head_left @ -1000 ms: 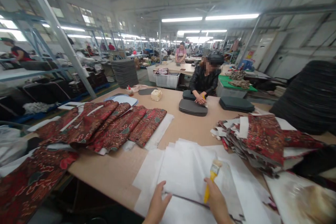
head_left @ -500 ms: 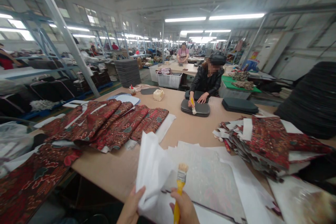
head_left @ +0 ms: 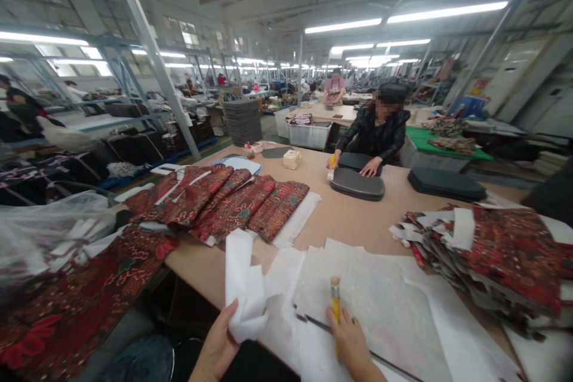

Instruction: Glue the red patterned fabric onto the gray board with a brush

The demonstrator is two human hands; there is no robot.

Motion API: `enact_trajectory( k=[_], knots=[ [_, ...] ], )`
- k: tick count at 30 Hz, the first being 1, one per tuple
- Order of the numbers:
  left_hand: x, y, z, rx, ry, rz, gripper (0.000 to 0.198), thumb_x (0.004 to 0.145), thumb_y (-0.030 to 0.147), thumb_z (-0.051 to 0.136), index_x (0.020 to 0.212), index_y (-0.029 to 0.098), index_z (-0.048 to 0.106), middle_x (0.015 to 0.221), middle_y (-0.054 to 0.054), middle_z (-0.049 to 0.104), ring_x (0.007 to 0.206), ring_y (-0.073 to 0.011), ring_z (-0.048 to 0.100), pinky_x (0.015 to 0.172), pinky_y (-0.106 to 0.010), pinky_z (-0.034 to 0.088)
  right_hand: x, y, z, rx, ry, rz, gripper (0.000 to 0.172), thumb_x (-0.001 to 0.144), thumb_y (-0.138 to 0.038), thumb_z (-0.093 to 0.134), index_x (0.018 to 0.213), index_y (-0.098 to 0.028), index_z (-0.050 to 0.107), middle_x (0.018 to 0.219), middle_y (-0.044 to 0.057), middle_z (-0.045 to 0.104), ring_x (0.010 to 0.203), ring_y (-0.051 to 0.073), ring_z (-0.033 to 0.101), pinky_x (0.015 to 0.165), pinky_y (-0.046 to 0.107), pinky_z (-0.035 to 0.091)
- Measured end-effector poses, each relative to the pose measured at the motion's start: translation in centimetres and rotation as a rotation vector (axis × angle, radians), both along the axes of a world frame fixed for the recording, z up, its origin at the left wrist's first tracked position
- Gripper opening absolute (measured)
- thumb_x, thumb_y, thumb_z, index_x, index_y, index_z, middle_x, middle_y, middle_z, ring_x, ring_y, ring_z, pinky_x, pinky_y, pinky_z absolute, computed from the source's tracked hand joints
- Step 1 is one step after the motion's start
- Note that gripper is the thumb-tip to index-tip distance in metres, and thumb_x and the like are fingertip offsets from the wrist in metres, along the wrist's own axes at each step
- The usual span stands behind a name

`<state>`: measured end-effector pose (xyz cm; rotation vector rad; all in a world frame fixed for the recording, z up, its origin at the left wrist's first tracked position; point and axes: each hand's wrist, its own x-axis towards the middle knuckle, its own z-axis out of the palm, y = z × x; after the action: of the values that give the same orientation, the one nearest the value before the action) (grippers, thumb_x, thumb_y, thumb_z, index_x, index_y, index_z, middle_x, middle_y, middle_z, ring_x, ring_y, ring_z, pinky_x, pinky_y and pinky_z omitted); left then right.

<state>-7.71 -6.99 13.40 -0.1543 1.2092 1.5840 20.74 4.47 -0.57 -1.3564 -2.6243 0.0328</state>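
Your left hand (head_left: 222,332) grips white paper (head_left: 240,268); your right hand (head_left: 350,335) grips a paintbrush (head_left: 335,293). Grey sheet (head_left: 385,301) lies bare; paper not set down.

in our left hand (head_left: 219,334) we hold a folded white sheet (head_left: 245,298); our right hand (head_left: 348,333) grips a yellow-handled brush (head_left: 335,292) over the grey panel (head_left: 380,298) on the desk (head_left: 351,221).

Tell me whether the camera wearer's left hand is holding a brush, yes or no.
No, the left hand holds a white sheet, while the yellow-handled brush is in the right hand.
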Motion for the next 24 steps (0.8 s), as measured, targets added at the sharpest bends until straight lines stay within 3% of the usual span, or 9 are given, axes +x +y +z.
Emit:
enact_trajectory(
  k=[4, 7, 11, 15, 18, 21, 24],
  knots=[
    [1.5, 0.5, 0.4, 0.060, -0.100, -0.088, 0.063, 0.070, 0.025, 0.066, 0.127, 0.010, 0.043, 0.089, -0.010, 0.073, 0.082, -0.0260, 0.068, 0.080, -0.039, 0.053, -1.2, 0.0, 2.5, -0.241, 0.416, -0.064, 0.038, 0.072, -0.013, 0.051, 0.109, -0.019, 0.056, 0.102, 0.013, 0.067, 0.095, 0.026, 0.062, 0.083, 0.039, 0.048],
    [3.0, 1.4, 0.4, 0.170, -0.124, -0.202, 0.066, 0.071, 0.028, 0.065, 0.130, 0.013, 0.040, 0.098, -0.011, 0.071, 0.089, -0.0271, 0.066, 0.086, -0.041, 0.050, -4.1, -0.5, 5.8, -0.459, 0.863, -0.143, 0.036, 0.074, -0.034, 0.056, 0.108, -0.021, 0.053, 0.104, 0.010, 0.066, 0.099, 0.024, 0.061, 0.086, 0.036, 0.048],
    [5.5, 2.9, 0.6, 0.316, -0.104, -0.378, 0.065, 0.072, 0.029, 0.062, 0.132, 0.021, 0.037, 0.109, -0.009, 0.067, 0.102, -0.0269, 0.061, 0.094, -0.041, 0.044, -8.4, -0.4, 10.4, -0.679, 1.244, -0.187, 0.037, 0.074, -0.036, 0.057, 0.106, -0.020, 0.050, 0.093, 0.006, 0.066, 0.088, 0.020, 0.064, 0.077, 0.032, 0.051],
    [7.6, 4.1, 0.6, 0.376, -0.101, -0.432, 0.072, 0.066, 0.027, 0.067, 0.132, 0.023, 0.037, 0.115, -0.009, 0.064, 0.108, -0.0271, 0.057, 0.095, -0.039, 0.042, -10.2, 0.6, 13.6, -0.490, 1.280, -0.218, 0.032, 0.072, -0.026, 0.055, 0.103, -0.019, 0.052, 0.082, 0.000, 0.063, 0.069, 0.015, 0.060, 0.064, 0.026, 0.050],
    [8.3, 4.9, -0.1, 0.365, -0.119, -0.442, 0.077, 0.066, 0.031, 0.068, 0.133, 0.030, 0.031, 0.115, -0.005, 0.063, 0.105, -0.0237, 0.058, 0.091, -0.036, 0.043, -10.1, 1.9, 16.1, -0.339, 1.155, -0.101, 0.034, 0.074, -0.020, 0.048, 0.108, -0.021, 0.052, 0.079, -0.001, 0.062, 0.061, 0.012, 0.056, 0.059, 0.023, 0.047],
    [8.7, 5.4, -1.4, 0.319, -0.151, -0.439, 0.072, 0.068, 0.037, 0.066, 0.131, 0.034, 0.030, 0.115, -0.002, 0.062, 0.100, -0.0200, 0.059, 0.085, -0.034, 0.044, -8.9, 4.3, 19.4, -0.185, 1.046, 0.070, 0.036, 0.075, -0.017, 0.044, 0.109, -0.021, 0.054, 0.078, 0.000, 0.063, 0.064, 0.012, 0.058, 0.063, 0.023, 0.047],
    [9.1, 6.0, -3.0, 0.281, -0.218, -0.419, 0.068, 0.066, 0.042, 0.066, 0.126, 0.033, 0.035, 0.120, -0.004, 0.057, 0.102, -0.0202, 0.056, 0.085, -0.035, 0.044, -6.1, 7.6, 22.3, -0.070, 1.051, 0.018, 0.034, 0.076, -0.022, 0.045, 0.108, -0.019, 0.055, 0.077, 0.002, 0.063, 0.065, 0.014, 0.058, 0.063, 0.024, 0.047]
  ],
)
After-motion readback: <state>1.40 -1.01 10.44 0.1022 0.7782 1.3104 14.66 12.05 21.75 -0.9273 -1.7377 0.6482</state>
